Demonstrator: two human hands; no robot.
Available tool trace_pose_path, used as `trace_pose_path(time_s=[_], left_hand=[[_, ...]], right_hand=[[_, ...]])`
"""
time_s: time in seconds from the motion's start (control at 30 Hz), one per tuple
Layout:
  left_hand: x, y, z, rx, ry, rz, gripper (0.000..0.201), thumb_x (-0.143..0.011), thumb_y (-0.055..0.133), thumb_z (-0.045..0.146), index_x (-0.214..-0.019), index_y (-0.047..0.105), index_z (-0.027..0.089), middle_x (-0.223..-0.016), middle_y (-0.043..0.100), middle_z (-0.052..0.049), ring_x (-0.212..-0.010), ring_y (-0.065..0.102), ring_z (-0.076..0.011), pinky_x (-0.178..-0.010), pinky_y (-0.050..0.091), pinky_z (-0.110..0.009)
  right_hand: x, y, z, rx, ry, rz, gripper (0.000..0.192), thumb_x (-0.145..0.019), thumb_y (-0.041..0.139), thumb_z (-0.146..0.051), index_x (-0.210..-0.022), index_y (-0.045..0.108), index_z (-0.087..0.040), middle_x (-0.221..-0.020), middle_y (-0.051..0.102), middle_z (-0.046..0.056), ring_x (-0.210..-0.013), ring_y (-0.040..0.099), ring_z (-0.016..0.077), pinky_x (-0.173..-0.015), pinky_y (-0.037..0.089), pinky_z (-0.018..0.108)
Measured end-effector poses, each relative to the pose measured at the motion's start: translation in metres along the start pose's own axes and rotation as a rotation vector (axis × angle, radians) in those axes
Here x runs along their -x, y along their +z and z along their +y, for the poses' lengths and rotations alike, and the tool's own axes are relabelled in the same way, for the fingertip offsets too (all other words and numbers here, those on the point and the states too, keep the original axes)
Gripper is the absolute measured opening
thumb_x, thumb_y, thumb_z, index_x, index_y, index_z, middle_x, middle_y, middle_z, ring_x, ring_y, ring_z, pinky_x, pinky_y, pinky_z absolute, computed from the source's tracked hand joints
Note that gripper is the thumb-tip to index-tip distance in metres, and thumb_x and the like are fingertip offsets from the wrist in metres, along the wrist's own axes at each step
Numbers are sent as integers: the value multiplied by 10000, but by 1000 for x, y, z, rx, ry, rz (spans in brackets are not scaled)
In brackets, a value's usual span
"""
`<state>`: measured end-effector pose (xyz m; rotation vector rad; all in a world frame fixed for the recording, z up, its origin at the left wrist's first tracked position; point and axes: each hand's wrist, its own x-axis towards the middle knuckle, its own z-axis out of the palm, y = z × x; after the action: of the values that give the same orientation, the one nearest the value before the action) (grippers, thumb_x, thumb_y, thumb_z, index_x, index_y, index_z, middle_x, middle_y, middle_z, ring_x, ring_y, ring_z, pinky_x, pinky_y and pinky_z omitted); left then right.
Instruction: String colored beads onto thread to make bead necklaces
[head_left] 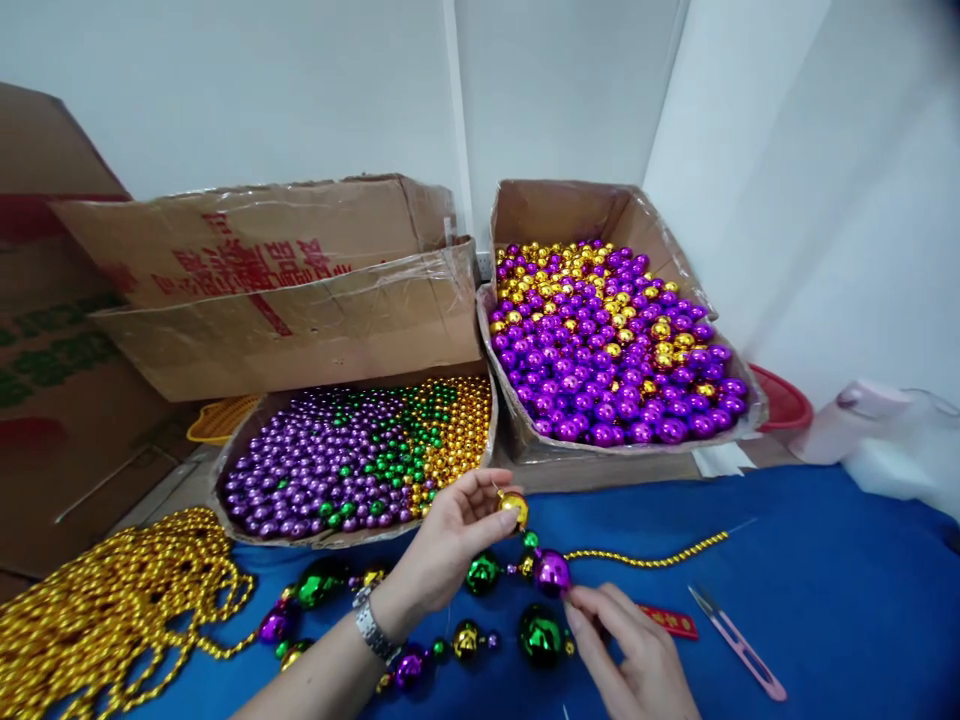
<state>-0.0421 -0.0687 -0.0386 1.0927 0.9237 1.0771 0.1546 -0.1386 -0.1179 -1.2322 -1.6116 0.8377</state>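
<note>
My left hand, a metal watch on its wrist, pinches a shiny gold bead between thumb and fingers. A thin needle or wire shows at its top. Below hang a small green bead and a large purple bead, part of a bead string. At the purple bead's lower edge, the thumb and forefinger of my right hand close on the string; what lies exactly between the fingertips is hidden. Under my hands, more of the string lies on blue cloth, including a big green bead.
Behind my hands stand a box of small beads and a box of larger purple and gold beads. Gold bead strands pile up at left. Pink-handled snips, a red strip and a gold spiral strand lie at right.
</note>
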Motion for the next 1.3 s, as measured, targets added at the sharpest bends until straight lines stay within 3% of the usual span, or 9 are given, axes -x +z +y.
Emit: trace_pose_path(time_s=[0.2, 0.4, 0.47, 0.53, 0.63, 0.7, 0.8, 0.97, 1.3], left_hand=[[6, 11, -7, -11, 15, 38, 391, -738, 726, 210, -1078, 542, 154, -1037, 624, -85, -910, 583, -154, -790, 479, -265], [15, 15, 2, -117, 37, -53, 396, -788, 667, 248, -1145, 524, 152, -1117, 609, -119, -951, 592, -180, -803, 485, -289], [12, 2, 12, -203, 57, -83, 382, -840, 595, 294, -1187, 506, 160, -1168, 599, -127, -1015, 583, -202, -819, 485, -300], [3, -20, 22, -408, 97, -28, 337, -882, 513, 340, -1166, 522, 158, -1133, 625, -115, -1014, 592, -206, -805, 488, -294], [-17, -65, 33, -993, 169, 97, 291, -906, 431, 341, -1076, 570, 150, -1003, 673, -76, -889, 627, -182, -743, 483, -261], [-30, -91, 35, -1292, 168, 91, 263, -896, 420, 301, -1008, 608, 155, -940, 691, -58, -825, 633, -177, -722, 468, -252], [-40, -113, 29, -1432, 127, 0, 184, -837, 491, 245, -876, 657, 175, -842, 704, -30, -754, 633, -169, -687, 447, -232], [-43, -113, 14, -1610, 56, -150, 115, -738, 568, 177, -786, 670, 203, -773, 697, -25, -729, 631, -179, -651, 431, -227], [-55, -111, -6, -1870, -43, -141, 178, -749, 502, 140, -836, 653, 175, -815, 672, -116, -810, 639, -254, -686, 472, -313]], right_hand=[[1, 18, 17, -521, 373, 48, 427, -784, 620, -547, -1063, 557, -230, -724, 594, 3, -616, 577, 141, -572, 450, 225], [3, 20, 27, -745, 456, -50, 543, -704, 726, -516, -1131, 526, -245, -730, 588, -4, -612, 559, 127, -558, 420, 228], [4, 14, 29, -789, 467, -101, 522, -729, 722, -481, -1152, 519, -252, -771, 598, 8, -646, 565, 133, -585, 423, 241], [5, 9, 31, -823, 475, -141, 480, -756, 711, -444, -1157, 524, -257, -804, 606, 21, -682, 569, 143, -609, 427, 255], [5, 4, 31, -871, 456, -142, 435, -774, 705, -405, -1154, 543, -270, -835, 607, 25, -690, 560, 141, -619, 433, 261], [5, 3, 31, -897, 452, -133, 415, -778, 704, -389, -1150, 555, -282, -849, 603, 21, -676, 551, 129, -614, 433, 255], [5, 3, 31, -910, 459, -135, 406, -776, 708, -382, -1144, 568, -286, -855, 600, 19, -672, 548, 123, -613, 434, 252], [6, 1, 30, -889, 461, -140, 396, -786, 698, -385, -1146, 572, -279, -864, 601, 25, -683, 544, 123, -618, 436, 252], [6, 3, 21, -874, 471, -104, 419, -767, 714, -394, -1141, 576, -264, -816, 584, 10, -668, 534, 118, -600, 426, 238]])
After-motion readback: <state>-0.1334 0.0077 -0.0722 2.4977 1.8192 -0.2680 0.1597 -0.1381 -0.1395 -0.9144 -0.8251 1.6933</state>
